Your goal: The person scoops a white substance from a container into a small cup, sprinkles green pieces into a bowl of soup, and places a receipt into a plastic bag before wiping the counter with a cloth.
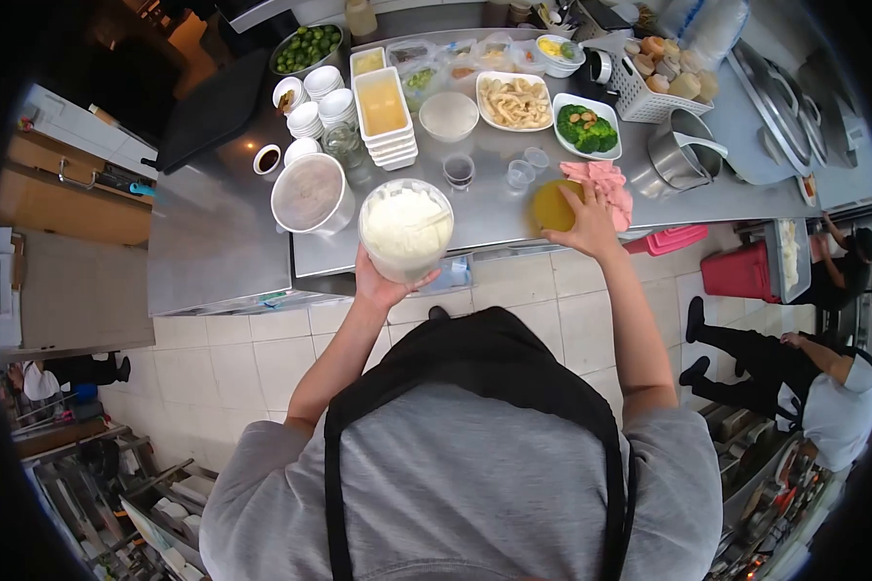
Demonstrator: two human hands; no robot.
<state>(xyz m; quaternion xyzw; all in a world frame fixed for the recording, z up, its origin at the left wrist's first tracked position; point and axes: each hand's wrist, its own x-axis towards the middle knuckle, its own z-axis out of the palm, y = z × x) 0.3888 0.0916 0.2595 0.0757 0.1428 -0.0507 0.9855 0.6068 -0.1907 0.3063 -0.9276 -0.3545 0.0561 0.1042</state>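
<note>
My left hand (pixel 388 281) is wrapped round the lower side of a clear plastic tub (pixel 405 254) at the front edge of the counter. White, thick, creamy stuff (pixel 407 221) fills the tub nearly to its rim. Over to the right, my right hand (pixel 587 223) grips the edge of a round yellow lid (pixel 552 206), thumb below and fingers across its right side. The lid looks slightly smeared by motion. Just behind those fingers lies a crumpled pink cloth (pixel 606 189). Small clear cups (pixel 521 173) stand left of the lid, and a small glass (pixel 458 171) is behind the tub.
On the steel counter (pixel 213 232) stand a covered bucket (pixel 312 194), stacked white trays (pixel 383 105), fries-like pale strips (pixel 514 102), a broccoli dish (pixel 587 128) and a metal pitcher (pixel 683 145). A red bin (pixel 736 274) is on the floor at right; co-workers (pixel 833 387) are further off.
</note>
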